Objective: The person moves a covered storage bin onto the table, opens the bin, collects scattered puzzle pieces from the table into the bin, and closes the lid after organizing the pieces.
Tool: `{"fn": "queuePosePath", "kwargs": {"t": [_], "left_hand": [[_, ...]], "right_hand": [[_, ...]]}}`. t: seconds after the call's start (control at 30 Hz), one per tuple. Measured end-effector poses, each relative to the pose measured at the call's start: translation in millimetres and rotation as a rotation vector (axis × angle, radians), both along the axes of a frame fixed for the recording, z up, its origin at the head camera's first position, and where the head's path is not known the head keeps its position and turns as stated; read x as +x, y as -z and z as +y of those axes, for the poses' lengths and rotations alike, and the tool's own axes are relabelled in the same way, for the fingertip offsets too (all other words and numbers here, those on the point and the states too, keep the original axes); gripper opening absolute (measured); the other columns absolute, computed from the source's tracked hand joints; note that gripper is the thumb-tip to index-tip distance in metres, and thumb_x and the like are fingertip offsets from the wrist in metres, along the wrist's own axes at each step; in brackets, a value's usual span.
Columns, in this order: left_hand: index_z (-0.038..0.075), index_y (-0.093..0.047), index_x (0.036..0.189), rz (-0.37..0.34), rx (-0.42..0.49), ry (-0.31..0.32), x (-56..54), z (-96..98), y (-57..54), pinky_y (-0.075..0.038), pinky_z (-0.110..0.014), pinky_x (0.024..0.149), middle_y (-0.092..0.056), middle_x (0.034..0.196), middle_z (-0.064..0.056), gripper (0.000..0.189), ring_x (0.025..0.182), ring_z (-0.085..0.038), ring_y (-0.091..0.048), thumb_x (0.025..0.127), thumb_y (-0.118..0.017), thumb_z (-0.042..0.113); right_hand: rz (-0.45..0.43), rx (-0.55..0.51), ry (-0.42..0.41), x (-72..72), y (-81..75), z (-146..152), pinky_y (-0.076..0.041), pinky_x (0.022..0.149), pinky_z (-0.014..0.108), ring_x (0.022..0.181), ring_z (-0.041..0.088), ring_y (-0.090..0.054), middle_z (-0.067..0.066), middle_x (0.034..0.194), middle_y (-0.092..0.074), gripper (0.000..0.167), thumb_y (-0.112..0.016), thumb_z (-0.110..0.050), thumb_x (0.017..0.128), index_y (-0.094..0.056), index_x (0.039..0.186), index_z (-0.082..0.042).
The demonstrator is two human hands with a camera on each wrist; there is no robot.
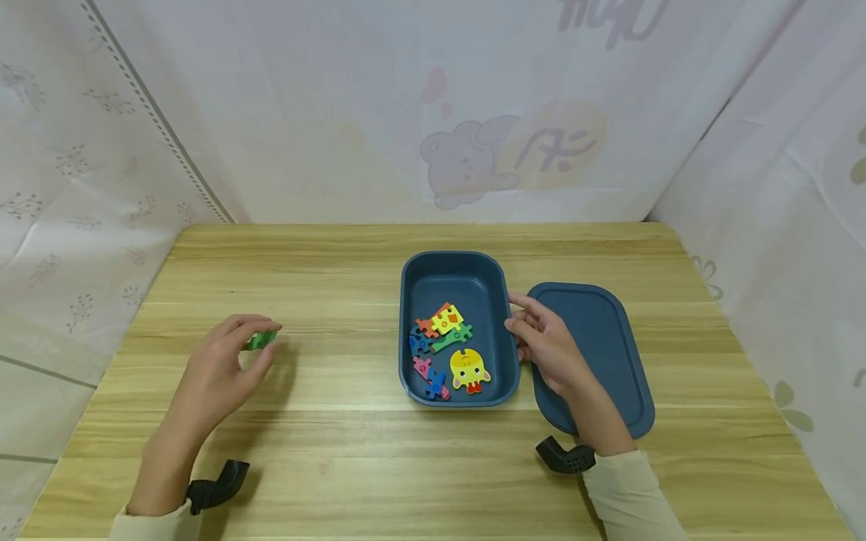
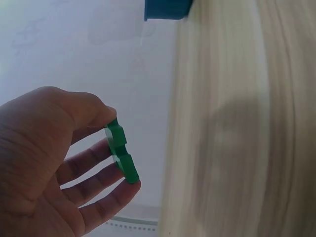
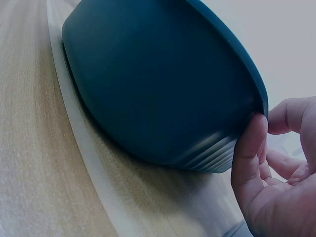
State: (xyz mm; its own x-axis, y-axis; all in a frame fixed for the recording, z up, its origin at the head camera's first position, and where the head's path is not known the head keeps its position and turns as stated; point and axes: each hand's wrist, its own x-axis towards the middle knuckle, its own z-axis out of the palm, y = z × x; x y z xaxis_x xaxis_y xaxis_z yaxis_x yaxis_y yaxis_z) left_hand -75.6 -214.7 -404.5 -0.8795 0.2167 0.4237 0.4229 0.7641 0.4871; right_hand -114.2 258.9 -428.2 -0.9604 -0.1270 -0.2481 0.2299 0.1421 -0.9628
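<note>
My left hand (image 1: 216,368) is over the left part of the table, pinching a green puzzle piece (image 2: 118,143) between thumb and fingertips. The piece shows its notched edge in the left wrist view. At the right side of a dark blue box (image 1: 490,300), my right hand (image 1: 551,346) grips the rim, as the right wrist view also shows. Inside the box lie a yellow animal-head piece (image 1: 469,370) with red at one end, another green piece (image 1: 449,340), and several yellow, orange, blue and pink jigsaw pieces.
A matching blue lid (image 1: 602,346) lies flat to the right of the box, partly under my right hand and forearm. The wooden table (image 1: 338,466) ends at a back edge against a printed white curtain (image 1: 325,113), with more curtain along both sides.
</note>
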Motion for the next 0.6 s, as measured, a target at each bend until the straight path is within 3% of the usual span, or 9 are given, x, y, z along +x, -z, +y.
{"fn": "queuePosePath", "kwargs": {"t": [0.2,0.43,0.6], "left_hand": [[0.010,-0.076,0.117,-0.032,0.069,0.037,-4.8,5.8,-3.3,-0.047,-0.006,0.083,-0.074,0.118,-0.008,0.030,0.101,-0.022,-0.067,0.090,-0.078,-0.003],[0.010,-0.078,0.107,-0.064,0.083,0.036,-11.2,12.6,-8.2,-0.050,-0.010,0.083,-0.073,0.121,-0.008,0.013,0.102,-0.024,-0.069,0.095,-0.075,0.003],[0.009,-0.078,0.105,-0.061,0.100,0.047,-16.7,16.4,-12.2,-0.050,-0.006,0.086,-0.073,0.120,-0.008,0.011,0.107,-0.025,-0.068,0.095,-0.075,0.003]], "right_hand": [[0.001,-0.009,0.000,-0.6,0.2,0,-0.055,0.063,0.024,0.075,0.009,-0.057,-0.005,0.103,-0.062,0.059,-0.056,-0.017,0.109,-0.037,0.164,-0.013],[0.005,-0.014,-0.002,-0.6,0.8,0,-0.054,0.062,0.023,0.074,0.008,-0.057,-0.003,0.105,-0.063,0.058,-0.056,-0.015,0.109,-0.037,0.164,-0.013],[0.006,-0.017,-0.002,-0.2,0.1,0,-0.054,0.062,0.023,0.074,0.008,-0.058,-0.002,0.106,-0.063,0.058,-0.055,-0.015,0.109,-0.037,0.164,-0.012]]}}
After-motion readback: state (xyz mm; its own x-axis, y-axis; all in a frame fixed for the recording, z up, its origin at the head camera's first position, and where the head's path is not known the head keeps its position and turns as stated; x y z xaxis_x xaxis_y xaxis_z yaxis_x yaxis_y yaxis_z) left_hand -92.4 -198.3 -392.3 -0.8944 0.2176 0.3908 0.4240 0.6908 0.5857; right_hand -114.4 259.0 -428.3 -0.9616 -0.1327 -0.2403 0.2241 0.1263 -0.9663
